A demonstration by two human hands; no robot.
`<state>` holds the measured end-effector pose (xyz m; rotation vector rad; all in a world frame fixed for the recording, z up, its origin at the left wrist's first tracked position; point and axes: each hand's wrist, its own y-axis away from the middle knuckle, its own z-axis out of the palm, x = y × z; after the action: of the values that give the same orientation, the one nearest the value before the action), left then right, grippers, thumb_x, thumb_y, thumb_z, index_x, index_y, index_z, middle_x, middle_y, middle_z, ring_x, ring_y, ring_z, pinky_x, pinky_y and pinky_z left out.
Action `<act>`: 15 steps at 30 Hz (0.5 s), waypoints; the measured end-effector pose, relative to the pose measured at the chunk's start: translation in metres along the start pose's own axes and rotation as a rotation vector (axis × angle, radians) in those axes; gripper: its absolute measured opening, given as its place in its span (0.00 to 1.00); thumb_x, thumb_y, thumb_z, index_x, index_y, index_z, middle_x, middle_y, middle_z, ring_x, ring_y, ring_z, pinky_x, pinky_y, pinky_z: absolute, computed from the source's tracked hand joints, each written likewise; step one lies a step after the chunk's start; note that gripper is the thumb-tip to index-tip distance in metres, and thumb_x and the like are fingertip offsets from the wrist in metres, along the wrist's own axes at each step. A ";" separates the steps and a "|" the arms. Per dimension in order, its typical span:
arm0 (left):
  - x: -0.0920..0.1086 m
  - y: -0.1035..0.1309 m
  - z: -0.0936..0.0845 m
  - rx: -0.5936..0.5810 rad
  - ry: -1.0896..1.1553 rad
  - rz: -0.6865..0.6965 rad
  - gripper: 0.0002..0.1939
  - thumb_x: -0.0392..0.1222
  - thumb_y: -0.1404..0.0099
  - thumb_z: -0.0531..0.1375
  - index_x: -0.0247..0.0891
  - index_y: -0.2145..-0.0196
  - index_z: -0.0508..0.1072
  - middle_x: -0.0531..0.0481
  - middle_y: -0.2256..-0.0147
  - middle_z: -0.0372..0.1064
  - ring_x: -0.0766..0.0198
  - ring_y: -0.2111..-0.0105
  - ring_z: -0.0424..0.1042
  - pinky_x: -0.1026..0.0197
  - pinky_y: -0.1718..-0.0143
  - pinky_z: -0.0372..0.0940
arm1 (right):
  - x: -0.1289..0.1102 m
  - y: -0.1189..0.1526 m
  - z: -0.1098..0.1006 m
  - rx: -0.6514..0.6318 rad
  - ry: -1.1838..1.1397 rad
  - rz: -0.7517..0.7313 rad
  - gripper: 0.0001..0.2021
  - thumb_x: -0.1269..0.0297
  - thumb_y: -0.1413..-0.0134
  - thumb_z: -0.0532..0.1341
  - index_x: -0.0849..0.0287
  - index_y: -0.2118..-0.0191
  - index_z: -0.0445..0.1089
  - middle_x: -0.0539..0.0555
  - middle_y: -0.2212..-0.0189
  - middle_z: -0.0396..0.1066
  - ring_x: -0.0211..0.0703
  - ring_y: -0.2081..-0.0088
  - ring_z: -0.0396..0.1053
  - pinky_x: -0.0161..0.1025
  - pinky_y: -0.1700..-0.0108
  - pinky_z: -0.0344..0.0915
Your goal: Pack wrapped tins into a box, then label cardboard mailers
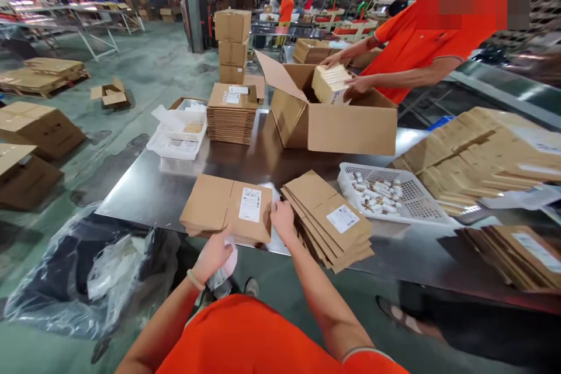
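Note:
A stack of flat brown cartons (210,201) with a white label (250,204) lies at the table's front edge. My left hand (214,254) is at the front of this stack, fingers curled around a crumpled white sheet (229,257) that hangs below the edge. Close to the stack's right side, my right hand (283,219) has its fingers bent together over a white sheet (276,242) on the table; what they pinch is hidden. Just right of that hand is a second, fanned stack of flat cartons (313,196), also labelled.
A white basket (412,196) of small wrapped items stands right, another basket (177,149) back left. Behind, a person's hands (357,86) hold a pale block in an open carton (350,128). More flat cartons (473,158) lie right; a plastic-lined bin (52,280) stands left.

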<state>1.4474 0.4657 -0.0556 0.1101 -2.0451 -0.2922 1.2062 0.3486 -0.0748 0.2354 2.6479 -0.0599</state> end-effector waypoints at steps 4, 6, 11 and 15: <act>-0.001 -0.003 0.001 0.036 -0.269 -0.017 0.33 0.30 0.48 0.63 0.35 0.42 0.79 0.43 0.71 0.78 0.50 0.63 0.76 0.57 0.54 0.67 | 0.009 0.029 0.008 -0.027 -0.108 0.020 0.12 0.60 0.39 0.58 0.58 0.71 0.73 0.61 0.67 0.74 0.49 0.64 0.72 0.41 0.60 0.64; -0.003 -0.004 0.000 0.027 -0.315 -0.004 0.33 0.30 0.47 0.62 0.36 0.42 0.79 0.42 0.68 0.79 0.50 0.62 0.76 0.57 0.53 0.66 | 0.000 0.034 0.013 0.033 -0.240 0.103 0.10 0.55 0.46 0.63 0.56 0.72 0.70 0.59 0.67 0.73 0.49 0.64 0.72 0.40 0.62 0.64; -0.006 -0.003 -0.008 -0.006 -0.111 0.029 0.33 0.37 0.43 0.65 0.38 0.39 0.76 0.49 0.69 0.79 0.53 0.62 0.75 0.57 0.51 0.68 | -0.011 0.026 0.008 -0.003 -0.843 0.226 0.21 0.48 0.67 0.68 0.55 0.67 0.65 0.54 0.72 0.74 0.50 0.68 0.71 0.42 0.66 0.67; -0.014 0.007 -0.007 -0.027 0.233 0.077 0.32 0.52 0.41 0.68 0.38 0.41 0.79 0.47 0.63 0.82 0.52 0.58 0.77 0.51 0.49 0.71 | 0.053 0.019 -0.028 0.344 -1.016 0.366 0.29 0.44 0.69 0.66 0.54 0.59 0.66 0.49 0.72 0.73 0.46 0.70 0.70 0.42 0.66 0.68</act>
<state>1.4606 0.4742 -0.0625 0.0458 -1.8087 -0.2470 1.1507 0.3775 -0.0751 0.6086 1.5458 -0.3989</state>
